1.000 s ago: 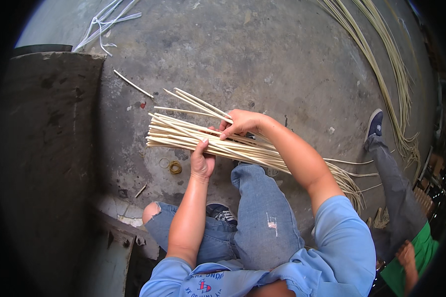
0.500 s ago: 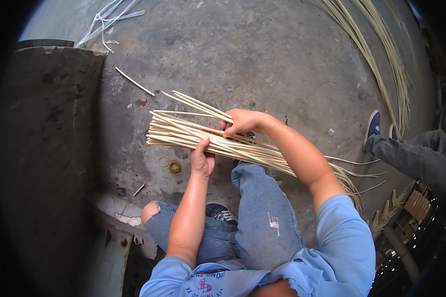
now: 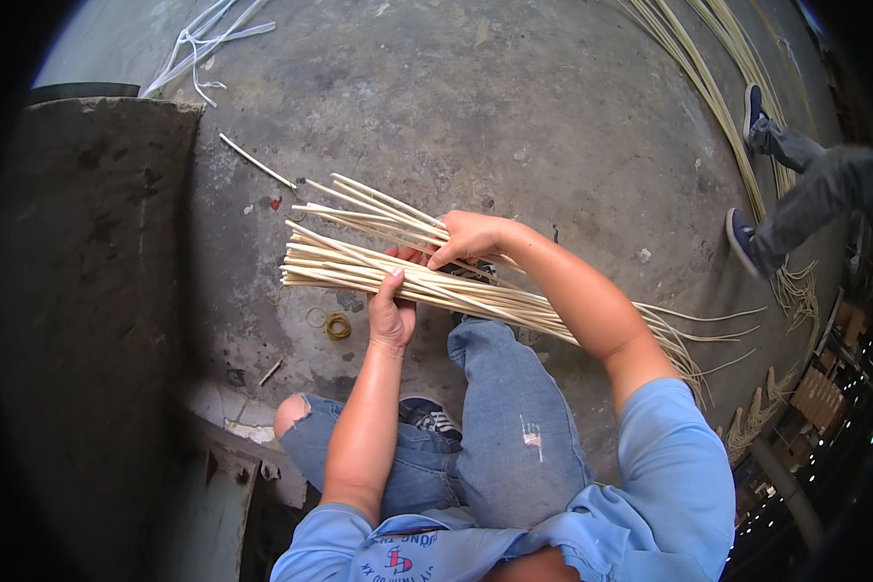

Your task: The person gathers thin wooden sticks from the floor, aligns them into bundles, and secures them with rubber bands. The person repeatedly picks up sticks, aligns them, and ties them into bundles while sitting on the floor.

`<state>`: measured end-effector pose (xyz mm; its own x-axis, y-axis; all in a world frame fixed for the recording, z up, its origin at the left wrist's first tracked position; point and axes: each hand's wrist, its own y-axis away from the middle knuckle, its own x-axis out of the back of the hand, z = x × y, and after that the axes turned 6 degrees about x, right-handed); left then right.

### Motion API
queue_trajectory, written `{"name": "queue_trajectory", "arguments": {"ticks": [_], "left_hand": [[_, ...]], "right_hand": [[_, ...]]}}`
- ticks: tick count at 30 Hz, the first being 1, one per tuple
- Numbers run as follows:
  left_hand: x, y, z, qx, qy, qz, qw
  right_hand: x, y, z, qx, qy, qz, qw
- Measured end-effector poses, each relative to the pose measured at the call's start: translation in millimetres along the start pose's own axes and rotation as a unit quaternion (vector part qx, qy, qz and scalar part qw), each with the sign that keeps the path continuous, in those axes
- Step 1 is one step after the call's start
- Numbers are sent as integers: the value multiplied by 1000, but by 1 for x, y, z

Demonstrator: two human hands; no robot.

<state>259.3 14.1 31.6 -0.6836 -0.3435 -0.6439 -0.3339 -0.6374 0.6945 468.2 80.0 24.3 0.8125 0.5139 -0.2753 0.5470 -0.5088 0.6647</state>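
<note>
A bundle of long, pale rattan canes [image 3: 349,267] lies across my raised knee, its cut ends pointing left and its thin tails trailing off to the right. My left hand [image 3: 393,301] is wrapped round the bundle from below, thumb on top. Over the far side of the bundle, my right hand [image 3: 466,238] pinches several canes, which fan out apart from the rest toward the upper left. Some of the right fingers are hidden beneath the canes.
On the concrete floor lie a coil of yellowish bands [image 3: 337,326], a loose stick [image 3: 257,161] and white strips [image 3: 199,44]. A dark block [image 3: 107,242] stands at left. Long canes [image 3: 694,73] stretch along the far right, where another person's legs [image 3: 795,209] cross.
More canes are in my right hand, spread away from the bundle. My left hand keeps its hold. At right, the other person's legs have stepped wider apart.
</note>
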Motion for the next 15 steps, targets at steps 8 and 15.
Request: {"name": "queue_trajectory", "arguments": {"ticks": [8,15], "left_hand": [[2,-1,3,35,16,-29,999],[9,1,3,34,13,55,998]], "right_hand": [[2,1,0,-19,-8,-20,1000],[-1,1,8,10,-20,-15,1000]]}}
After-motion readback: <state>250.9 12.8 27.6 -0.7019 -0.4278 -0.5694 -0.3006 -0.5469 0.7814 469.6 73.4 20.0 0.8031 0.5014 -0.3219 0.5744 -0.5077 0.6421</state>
